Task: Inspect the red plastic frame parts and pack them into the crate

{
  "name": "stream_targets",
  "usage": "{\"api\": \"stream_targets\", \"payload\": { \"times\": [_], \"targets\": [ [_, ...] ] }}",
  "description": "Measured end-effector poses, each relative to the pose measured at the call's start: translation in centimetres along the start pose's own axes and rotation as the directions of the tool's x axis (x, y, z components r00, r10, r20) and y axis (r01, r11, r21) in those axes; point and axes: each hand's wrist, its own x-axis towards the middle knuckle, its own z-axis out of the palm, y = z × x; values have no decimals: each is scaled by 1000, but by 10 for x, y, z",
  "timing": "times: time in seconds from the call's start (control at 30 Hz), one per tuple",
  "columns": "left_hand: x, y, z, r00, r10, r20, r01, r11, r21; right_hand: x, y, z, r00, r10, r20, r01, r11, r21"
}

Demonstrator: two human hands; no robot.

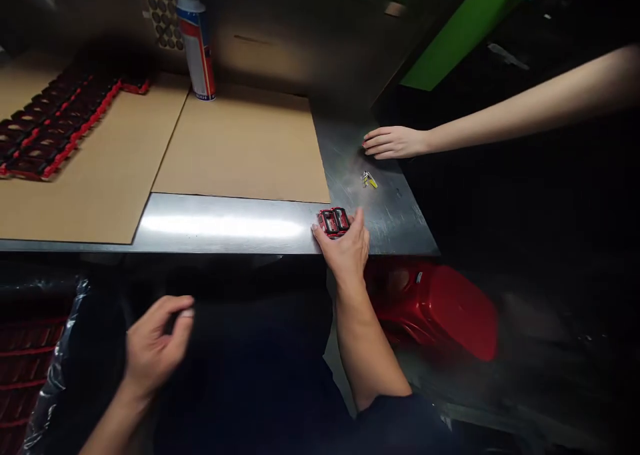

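Red-and-black moulded part (pixel 333 222) sits at the front edge of the steel table (pixel 225 225), grasped from above by the right hand (pixel 343 250). Left hand (pixel 157 342) is below the table edge, fingers loosely curled, holding nothing. A co-worker's hand (pixel 393 142) lies open on the steel, near a small yellow-and-metal item (pixel 369 180). Tan cardboard sheet (pixel 240 148) lies farther back.

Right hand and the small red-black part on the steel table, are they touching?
Touching: the head view shows the right hand closed over the edge of the small red-black part.
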Motion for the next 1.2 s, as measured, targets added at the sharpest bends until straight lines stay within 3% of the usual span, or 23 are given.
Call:
{"api": "stream_targets", "payload": {
  "times": [0.03,0.1,0.2,0.27,0.37,0.43,0.5,0.53,0.6,0.67,0.73,0.87,1.0,1.1,1.2],
  "targets": [
    [4,6,20,998,28,51,-24,997,-73,-1,-5,3,999,34,3,-34,999,5],
    [8,24,58,988,-48,146,90,950,-300,-14,-21,2,1000,9,-20,-8,999,52],
    [11,50,101,937,-249,245,349,670,-655,-57,-54,-8,964,-264,-11,260,940,219],
    [13,60,114,886,-352,302,449,489,-748,-94,-74,-16,880,-473,33,431,827,360],
    [15,56,109,792,-519,322,531,323,-783,-135,-89,-26,796,-599,84,469,700,539],
    [11,47,96,719,-574,391,602,234,-764,-147,-88,-30,778,-612,141,383,641,665],
    [2,39,80,675,-546,496,660,148,-736,-150,-84,-32,756,-593,276,192,605,773],
    [-3,35,74,669,-513,538,676,118,-728,-149,-82,-33,726,-584,364,66,585,808],
    [-13,31,66,665,-451,595,694,78,-716,-147,-80,-34,616,-596,515,-170,537,826],
    [-23,30,64,657,-426,622,705,53,-707,-147,-81,-34,521,-632,574,-302,492,816],
    [-29,30,63,643,-424,638,717,40,-696,-148,-84,-34,492,-657,571,-329,468,821],
    [-33,28,58,622,-430,655,754,100,-650,-151,-87,-35,505,-665,550,-272,482,833],
    [-32,23,54,624,-550,554,745,206,-634,-149,-84,-37,531,-661,530,-142,547,825],
    [-32,22,52,609,-598,522,768,280,-575,-148,-82,-35,558,-697,450,-41,519,854],
    [-33,25,48,640,-554,533,764,386,-517,-150,-81,-31,571,-721,392,11,484,875]
  ]
}}
